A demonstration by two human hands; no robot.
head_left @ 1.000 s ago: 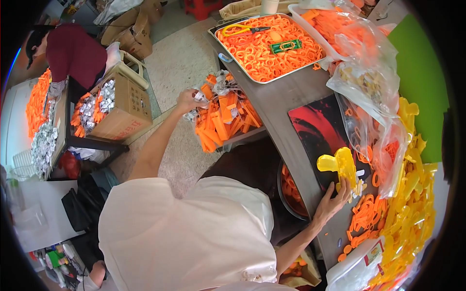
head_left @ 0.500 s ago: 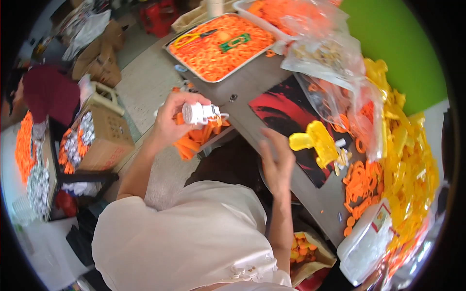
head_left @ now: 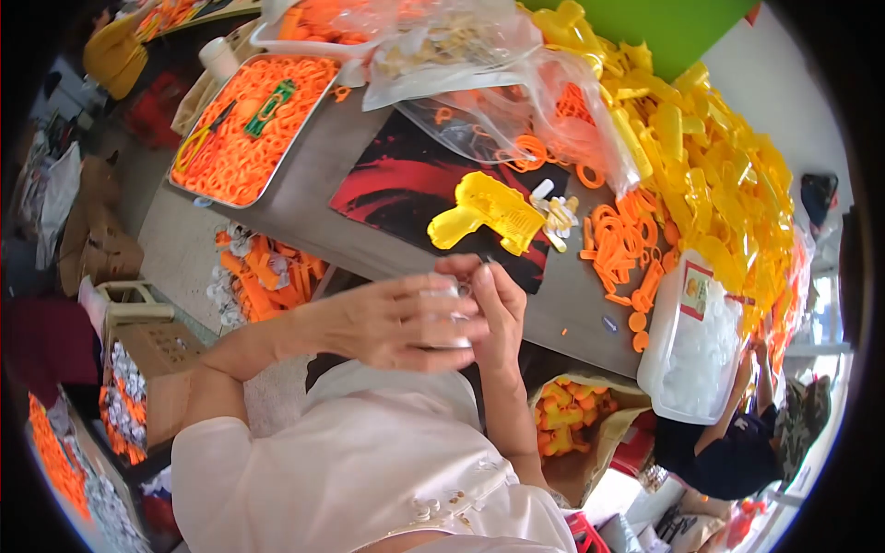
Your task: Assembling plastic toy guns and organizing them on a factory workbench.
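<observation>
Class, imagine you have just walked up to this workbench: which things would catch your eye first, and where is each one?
First, the heap of yellow plastic parts piled along the right side of the table. Next, the yellow toy gun body lying on the dark red-and-black mat at the centre, and the metal tray of orange rings at the upper left. Nearest the viewer, the left hand and right hand meet around a small pale part, too blurred to identify.

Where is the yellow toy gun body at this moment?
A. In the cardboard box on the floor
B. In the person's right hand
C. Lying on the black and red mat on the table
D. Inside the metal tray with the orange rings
C: the yellow toy gun body lies on the black and red mat, apart from both hands, which meet lower down around a small clear part.
</observation>
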